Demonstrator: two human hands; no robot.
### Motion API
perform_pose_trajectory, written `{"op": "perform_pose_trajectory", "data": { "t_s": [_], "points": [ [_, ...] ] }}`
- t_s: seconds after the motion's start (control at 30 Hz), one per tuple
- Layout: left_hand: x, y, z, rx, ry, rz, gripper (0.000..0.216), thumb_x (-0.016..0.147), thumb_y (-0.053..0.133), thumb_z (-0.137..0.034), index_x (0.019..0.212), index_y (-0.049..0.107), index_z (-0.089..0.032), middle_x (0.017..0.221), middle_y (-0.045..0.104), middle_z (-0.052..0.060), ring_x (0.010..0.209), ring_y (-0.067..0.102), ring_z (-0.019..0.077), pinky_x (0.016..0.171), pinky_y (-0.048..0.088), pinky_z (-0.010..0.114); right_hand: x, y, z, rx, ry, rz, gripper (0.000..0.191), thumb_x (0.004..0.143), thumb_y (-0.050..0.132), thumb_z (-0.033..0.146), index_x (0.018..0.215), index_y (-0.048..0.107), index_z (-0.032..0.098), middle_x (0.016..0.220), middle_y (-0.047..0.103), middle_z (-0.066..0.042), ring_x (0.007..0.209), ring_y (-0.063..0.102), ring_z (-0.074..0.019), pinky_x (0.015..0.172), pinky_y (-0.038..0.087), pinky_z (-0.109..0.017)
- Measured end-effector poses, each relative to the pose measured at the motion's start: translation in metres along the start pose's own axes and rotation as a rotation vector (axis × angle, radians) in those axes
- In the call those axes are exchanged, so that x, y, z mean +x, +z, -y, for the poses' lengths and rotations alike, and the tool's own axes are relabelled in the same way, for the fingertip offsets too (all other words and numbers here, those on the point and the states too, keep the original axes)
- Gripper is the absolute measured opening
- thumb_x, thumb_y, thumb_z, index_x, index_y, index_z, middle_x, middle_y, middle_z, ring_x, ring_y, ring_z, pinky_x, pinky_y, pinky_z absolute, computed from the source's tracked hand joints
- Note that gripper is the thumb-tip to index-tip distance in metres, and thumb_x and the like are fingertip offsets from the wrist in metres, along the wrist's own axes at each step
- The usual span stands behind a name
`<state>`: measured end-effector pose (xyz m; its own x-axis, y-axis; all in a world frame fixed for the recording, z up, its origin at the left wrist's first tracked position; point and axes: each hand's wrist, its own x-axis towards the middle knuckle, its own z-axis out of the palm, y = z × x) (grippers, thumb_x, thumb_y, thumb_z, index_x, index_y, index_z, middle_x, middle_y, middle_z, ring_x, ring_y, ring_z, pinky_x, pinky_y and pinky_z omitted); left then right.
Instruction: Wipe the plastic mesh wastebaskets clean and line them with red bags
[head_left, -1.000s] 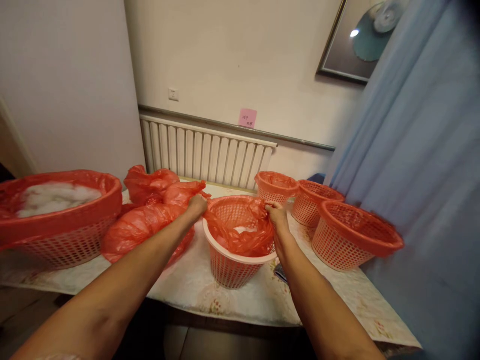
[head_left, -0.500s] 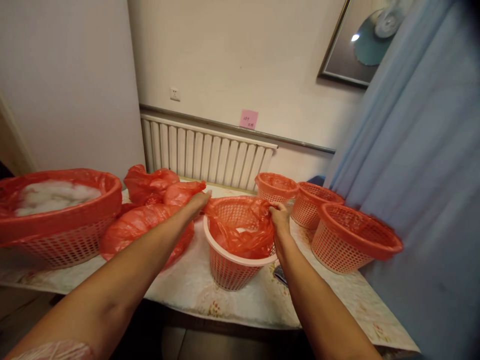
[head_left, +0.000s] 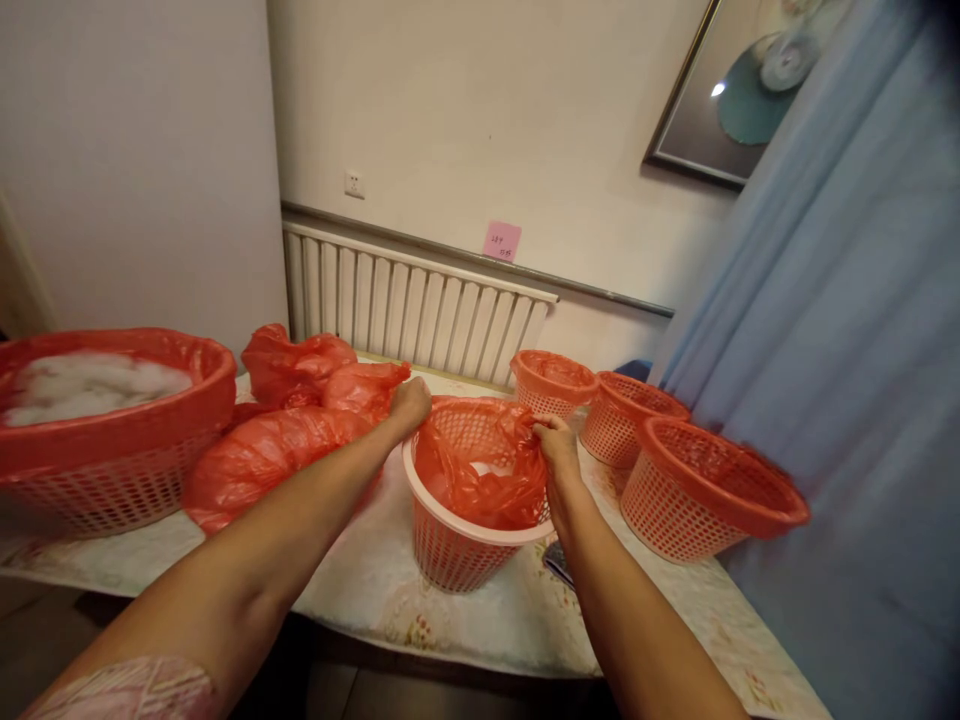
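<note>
A white perforated plastic basket (head_left: 471, 565) stands upright on the table in front of me, with a thin red plastic bag (head_left: 480, 495) loosely spread inside it. My left hand (head_left: 412, 402) is closed at the basket's far left rim, gripping the bag's edge there. On the right rim, my right hand (head_left: 553, 440) pinches another part of the same bag. The front part of the basket's rim is bare, and the bag sags inward behind it. Something pale shows at the bottom through the bag.
Left stands a big lined basket (head_left: 120, 490) with white fluffy stuffing (head_left: 97, 385). Tied red bags (head_left: 277, 455) lie beside it. Three lined baskets (head_left: 555, 380) (head_left: 622, 420) (head_left: 690, 500) stand right, near a blue curtain (head_left: 840, 350). A dark item (head_left: 559, 565) lies by my right forearm.
My left hand has turned and closed down at the left rim, where before it held the bag's edge stretched outward. The right hand stays at the right rim. The view has shifted slightly.
</note>
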<state>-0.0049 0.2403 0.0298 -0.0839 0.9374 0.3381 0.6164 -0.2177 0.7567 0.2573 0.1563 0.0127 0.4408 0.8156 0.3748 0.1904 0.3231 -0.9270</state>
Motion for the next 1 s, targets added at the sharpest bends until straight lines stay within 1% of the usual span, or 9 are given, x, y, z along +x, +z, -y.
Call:
{"op": "perform_pose_trajectory", "data": {
  "t_s": [0.07,0.13,0.23,0.33,0.43,0.57,0.73,0.87,1.0],
  "points": [
    [0.000,-0.002,-0.004,0.006,0.023,-0.014,0.005,0.086,0.060,-0.017,0.088,0.063,-0.013,0.087,0.065,0.005,0.086,0.061,0.0200,0.078,0.049,0.036,-0.002,0.002,0.003,0.005,0.013,-0.011,0.019,0.056,0.059,0.033,0.068,0.066,0.020,0.060,0.064,0.002,0.053,0.054,-0.0132,0.053,0.041,-0.024],
    [-0.002,-0.003,-0.010,-0.014,0.056,-0.031,0.011,0.079,0.057,-0.006,0.074,0.060,-0.015,0.073,0.061,0.003,0.080,0.059,0.0196,0.075,0.045,0.033,-0.004,0.002,0.006,0.011,0.018,-0.021,0.019,0.056,0.059,0.032,0.068,0.066,0.019,0.061,0.065,0.002,0.054,0.054,-0.0135,0.054,0.041,-0.025],
    [-0.006,-0.003,-0.018,-0.087,0.110,-0.056,0.018,0.073,0.053,-0.001,0.067,0.054,-0.018,0.066,0.055,-0.001,0.073,0.054,0.0167,0.072,0.041,0.029,-0.008,0.000,0.012,0.024,0.013,-0.050,0.020,0.056,0.059,0.031,0.070,0.066,0.019,0.065,0.066,0.001,0.056,0.054,-0.0137,0.055,0.041,-0.025],
    [-0.011,-0.002,-0.024,-0.202,0.143,-0.079,0.017,0.071,0.051,-0.003,0.065,0.051,-0.019,0.064,0.052,-0.003,0.069,0.051,0.0145,0.069,0.040,0.026,-0.011,-0.002,0.018,0.038,-0.005,-0.094,0.021,0.057,0.057,0.030,0.072,0.066,0.018,0.070,0.067,0.000,0.060,0.055,-0.0136,0.058,0.041,-0.025],
    [-0.013,-0.001,-0.027,-0.343,0.127,-0.107,0.013,0.068,0.052,-0.007,0.065,0.050,-0.019,0.064,0.052,-0.004,0.067,0.051,0.0137,0.067,0.040,0.025,-0.011,-0.005,0.022,0.048,-0.039,-0.141,0.020,0.058,0.057,0.028,0.073,0.065,0.019,0.072,0.066,0.001,0.064,0.056,-0.0141,0.063,0.043,-0.026],
    [-0.011,-0.004,-0.022,-0.552,0.045,-0.169,0.007,0.067,0.055,-0.014,0.067,0.051,-0.019,0.066,0.053,-0.004,0.067,0.053,0.0131,0.065,0.043,0.024,-0.008,-0.012,0.020,0.061,-0.059,-0.220,0.017,0.057,0.058,0.026,0.071,0.065,0.019,0.073,0.066,0.001,0.070,0.057,-0.0151,0.068,0.045,-0.027],
    [-0.008,-0.018,-0.006,-0.791,-0.084,-0.230,0.008,0.069,0.056,-0.016,0.073,0.049,-0.018,0.065,0.052,-0.004,0.061,0.052,0.0109,0.063,0.046,0.024,-0.001,-0.030,0.005,0.115,-0.004,-0.370,0.018,0.056,0.058,0.024,0.072,0.064,0.019,0.070,0.064,0.002,0.066,0.057,-0.0145,0.063,0.046,-0.026],
    [-0.008,-0.034,0.000,-0.909,-0.154,-0.186,0.010,0.067,0.055,-0.010,0.072,0.049,-0.017,0.061,0.053,-0.003,0.061,0.055,0.0117,0.066,0.050,0.027,0.005,-0.037,-0.010,0.193,0.021,-0.465,0.018,0.057,0.054,0.025,0.073,0.060,0.021,0.067,0.062,0.003,0.060,0.056,-0.0135,0.060,0.047,-0.026],
    [-0.006,-0.045,-0.003,-0.943,-0.204,-0.091,0.010,0.071,0.053,-0.006,0.067,0.052,-0.015,0.058,0.053,-0.002,0.057,0.056,0.0118,0.062,0.051,0.027,0.010,-0.037,-0.017,0.239,0.027,-0.498,0.018,0.055,0.054,0.025,0.072,0.058,0.021,0.065,0.060,0.004,0.057,0.056,-0.0127,0.058,0.047,-0.027]
  ]
}}
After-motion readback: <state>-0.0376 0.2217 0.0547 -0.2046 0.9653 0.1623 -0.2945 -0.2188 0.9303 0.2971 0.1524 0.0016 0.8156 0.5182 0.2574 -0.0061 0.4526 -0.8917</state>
